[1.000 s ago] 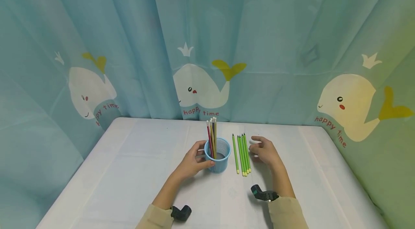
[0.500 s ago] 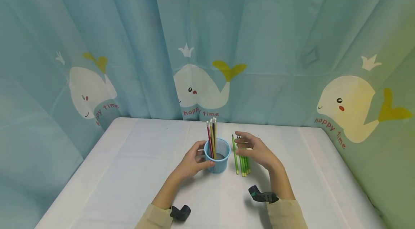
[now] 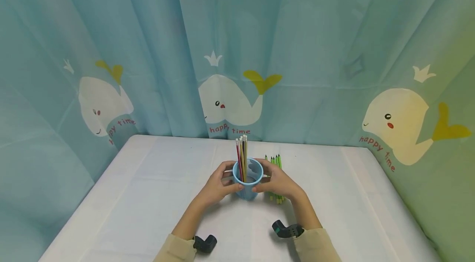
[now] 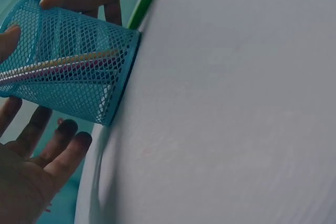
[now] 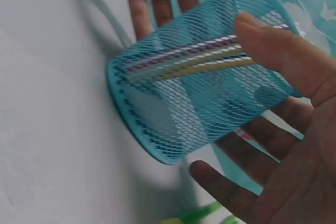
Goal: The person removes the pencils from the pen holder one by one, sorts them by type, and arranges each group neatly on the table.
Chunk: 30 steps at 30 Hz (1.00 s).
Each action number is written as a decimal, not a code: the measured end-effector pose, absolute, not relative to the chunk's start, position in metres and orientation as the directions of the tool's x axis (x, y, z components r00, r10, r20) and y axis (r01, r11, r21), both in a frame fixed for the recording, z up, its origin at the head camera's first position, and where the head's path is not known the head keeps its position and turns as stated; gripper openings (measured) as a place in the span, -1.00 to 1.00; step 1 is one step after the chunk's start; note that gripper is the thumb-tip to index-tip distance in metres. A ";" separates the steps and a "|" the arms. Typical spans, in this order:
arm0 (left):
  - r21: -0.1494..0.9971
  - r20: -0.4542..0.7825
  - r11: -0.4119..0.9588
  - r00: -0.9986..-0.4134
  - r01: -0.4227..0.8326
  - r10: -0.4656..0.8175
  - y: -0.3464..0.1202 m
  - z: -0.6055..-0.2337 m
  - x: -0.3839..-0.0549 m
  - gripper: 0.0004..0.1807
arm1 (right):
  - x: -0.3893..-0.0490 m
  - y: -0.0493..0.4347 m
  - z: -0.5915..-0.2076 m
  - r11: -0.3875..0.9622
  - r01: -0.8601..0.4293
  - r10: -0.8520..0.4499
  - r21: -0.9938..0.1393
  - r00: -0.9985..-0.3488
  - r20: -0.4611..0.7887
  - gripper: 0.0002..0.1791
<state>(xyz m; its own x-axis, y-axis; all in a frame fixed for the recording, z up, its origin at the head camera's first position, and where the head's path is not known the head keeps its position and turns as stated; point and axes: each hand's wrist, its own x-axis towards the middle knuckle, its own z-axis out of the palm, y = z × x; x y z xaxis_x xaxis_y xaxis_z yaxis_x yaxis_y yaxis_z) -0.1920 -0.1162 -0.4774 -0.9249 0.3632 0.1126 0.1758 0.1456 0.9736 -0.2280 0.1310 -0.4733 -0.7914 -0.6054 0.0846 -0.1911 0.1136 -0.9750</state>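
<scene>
Left hand (image 3: 216,186) and right hand (image 3: 281,182), each grip curled part-open, hold a blue mesh cup (image 3: 247,192) beside green pencils (image 3: 280,161).

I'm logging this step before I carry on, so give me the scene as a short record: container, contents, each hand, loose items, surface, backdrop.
Container: blue mesh cup, upright
Contents: several pencils standing in it, leaning to its left side
Left hand: holds the cup's left side, thumb toward the front
Right hand: holds the cup's right side, thumb toward the front
Loose items: green pencils lying right of the cup, partly hidden by the right hand
Surface: white table
Backdrop: blue-green whale-print curtain
</scene>
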 end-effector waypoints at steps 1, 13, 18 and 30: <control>0.973 0.116 0.145 -0.926 0.178 0.360 -0.117 -0.476 -0.193 -0.20 | -0.228 0.129 -0.474 0.114 -0.195 -0.597 -0.974 -0.797 0.089 -0.06; 0.960 0.176 0.182 -0.962 0.215 0.208 -0.120 -0.464 -0.202 -0.48 | -0.228 0.119 -0.476 0.157 -0.213 -0.510 -0.964 -0.854 0.106 -0.10; 0.963 0.167 0.196 -0.980 0.186 0.107 -0.111 -0.465 -0.207 -0.59 | -0.227 0.118 -0.478 0.164 -0.212 -0.508 -0.963 -0.855 0.101 -0.09; 0.959 0.128 0.254 -0.992 0.129 0.018 -0.096 -0.457 -0.217 -0.72 | -0.228 0.120 -0.479 0.165 -0.215 -0.521 -0.963 -0.848 0.100 -0.10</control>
<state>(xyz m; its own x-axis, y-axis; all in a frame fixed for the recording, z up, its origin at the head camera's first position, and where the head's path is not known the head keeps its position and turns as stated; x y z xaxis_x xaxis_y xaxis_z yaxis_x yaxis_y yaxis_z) -0.2166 -0.0963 -0.4573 -0.9916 0.0183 0.1282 0.1286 0.2543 0.9585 -0.2279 0.1198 -0.4793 -0.8479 -0.5206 0.1002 -0.2150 0.1648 -0.9626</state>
